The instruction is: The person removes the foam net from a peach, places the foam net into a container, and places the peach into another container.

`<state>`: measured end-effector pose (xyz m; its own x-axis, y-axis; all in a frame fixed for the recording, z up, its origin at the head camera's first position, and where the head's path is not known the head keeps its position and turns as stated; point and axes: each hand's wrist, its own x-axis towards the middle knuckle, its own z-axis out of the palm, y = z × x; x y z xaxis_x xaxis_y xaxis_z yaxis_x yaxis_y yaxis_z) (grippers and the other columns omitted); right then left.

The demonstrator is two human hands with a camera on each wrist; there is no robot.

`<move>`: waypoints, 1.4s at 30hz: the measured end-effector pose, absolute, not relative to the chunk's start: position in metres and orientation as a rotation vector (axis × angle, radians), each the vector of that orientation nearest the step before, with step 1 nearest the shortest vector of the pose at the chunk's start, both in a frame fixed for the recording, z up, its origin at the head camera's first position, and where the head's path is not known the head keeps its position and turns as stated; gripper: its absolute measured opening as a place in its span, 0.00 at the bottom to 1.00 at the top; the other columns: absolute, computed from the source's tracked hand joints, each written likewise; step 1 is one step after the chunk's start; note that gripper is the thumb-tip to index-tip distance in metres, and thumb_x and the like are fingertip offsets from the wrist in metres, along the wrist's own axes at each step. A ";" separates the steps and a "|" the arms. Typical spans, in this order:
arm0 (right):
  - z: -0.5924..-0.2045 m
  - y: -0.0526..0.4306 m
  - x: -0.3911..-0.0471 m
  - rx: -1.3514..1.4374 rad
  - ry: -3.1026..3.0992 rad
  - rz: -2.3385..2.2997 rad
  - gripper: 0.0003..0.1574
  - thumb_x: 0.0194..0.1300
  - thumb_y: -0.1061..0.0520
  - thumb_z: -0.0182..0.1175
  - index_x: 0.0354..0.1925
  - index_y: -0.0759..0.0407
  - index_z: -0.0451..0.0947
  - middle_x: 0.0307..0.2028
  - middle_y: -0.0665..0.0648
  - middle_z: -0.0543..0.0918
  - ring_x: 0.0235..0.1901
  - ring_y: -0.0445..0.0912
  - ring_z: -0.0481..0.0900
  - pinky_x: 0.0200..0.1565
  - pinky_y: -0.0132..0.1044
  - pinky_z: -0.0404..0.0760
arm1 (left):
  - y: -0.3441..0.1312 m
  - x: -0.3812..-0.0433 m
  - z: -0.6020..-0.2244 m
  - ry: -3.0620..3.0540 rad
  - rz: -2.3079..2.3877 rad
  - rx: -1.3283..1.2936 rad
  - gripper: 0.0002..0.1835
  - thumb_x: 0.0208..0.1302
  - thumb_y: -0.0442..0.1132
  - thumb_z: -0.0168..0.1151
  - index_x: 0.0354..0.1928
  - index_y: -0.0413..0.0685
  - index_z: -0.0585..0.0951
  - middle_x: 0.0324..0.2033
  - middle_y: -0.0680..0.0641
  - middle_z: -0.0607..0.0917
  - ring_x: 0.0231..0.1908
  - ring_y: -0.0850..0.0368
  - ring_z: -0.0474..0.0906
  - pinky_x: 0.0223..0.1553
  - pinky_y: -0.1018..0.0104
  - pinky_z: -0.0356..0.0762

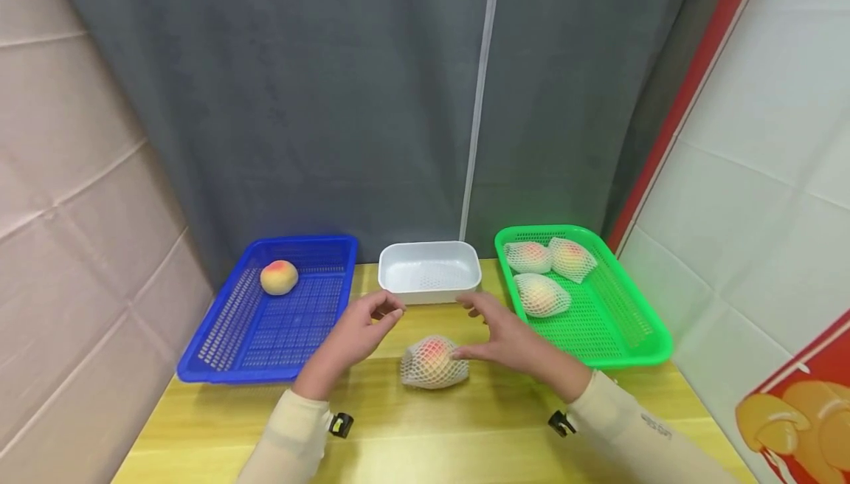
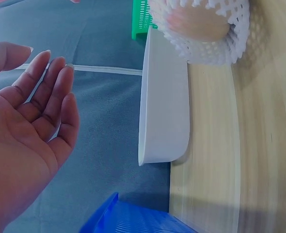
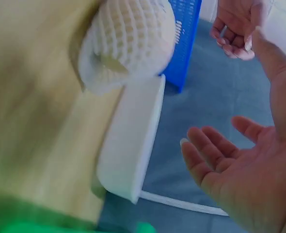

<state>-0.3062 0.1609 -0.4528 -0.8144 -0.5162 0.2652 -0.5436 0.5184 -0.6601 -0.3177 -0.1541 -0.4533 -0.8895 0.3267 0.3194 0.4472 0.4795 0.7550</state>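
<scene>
Head view showed a peach in a white foam net lying on its side on the yellow wood-grain tabletop, between two raised hands. Left hand and right hand were apart from each other, fingers loosely bent, clamped on nothing. From the head, the right thumb overlapped the edge of the netted fruit; the right wrist view, though, showed a gap between that hand and the peach. The left wrist view likewise showed the left palm clear of it.

The net was a stretchy diamond mesh of thick, soft strands, bulging round the fruit's middle and narrowing towards its ends; through it showed a pink blush over pale yellow skin. In both wrist views one end of the sleeve gaped, baring smooth skin inside.

Just behind stood a shallow white tray, a smooth-walled rectangle with rounded corners. To its left sat a blue plastic basket of perforated lattice, holding one round, un-netted peach, yellow with a reddish top. To its right was a bright green plastic basket, finely slotted, with three netted peaches grouped at its far left. Behind everything hung a dark grey cloth curtain, crossed by a narrow pale strip.
</scene>
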 end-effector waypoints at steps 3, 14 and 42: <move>-0.469 0.156 -0.304 0.888 -2.719 1.317 0.59 0.62 0.44 0.84 0.79 0.62 0.66 0.70 0.67 0.75 0.67 0.67 0.77 0.66 0.67 0.79 | -0.155 -0.318 -0.454 -2.595 -1.376 -0.675 0.05 0.82 0.38 0.65 0.50 0.51 0.88 0.44 0.52 0.90 0.46 0.58 0.84 0.55 0.53 0.83; -0.525 0.140 -0.307 0.796 -2.814 1.554 0.67 0.60 0.45 0.85 0.85 0.59 0.59 0.80 0.70 0.66 0.79 0.67 0.66 0.77 0.68 0.65 | -0.155 -0.318 -0.456 -2.588 -1.399 -0.669 0.05 0.82 0.38 0.65 0.50 0.50 0.88 0.44 0.50 0.90 0.46 0.57 0.84 0.54 0.54 0.83; -0.549 0.129 -0.319 0.884 -2.774 1.650 0.60 0.60 0.50 0.85 0.81 0.56 0.64 0.69 0.58 0.79 0.67 0.54 0.78 0.73 0.63 0.72 | -0.155 -0.316 -0.460 -2.604 -1.427 -0.664 0.05 0.82 0.38 0.65 0.50 0.51 0.88 0.43 0.51 0.90 0.44 0.57 0.84 0.49 0.58 0.83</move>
<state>-0.3186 0.1290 -0.5489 -0.8410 -0.5337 0.0890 -0.3331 0.3810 -0.8625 -0.3163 -0.1545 -0.4597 -0.9000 0.3263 0.2890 0.4191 0.4659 0.7793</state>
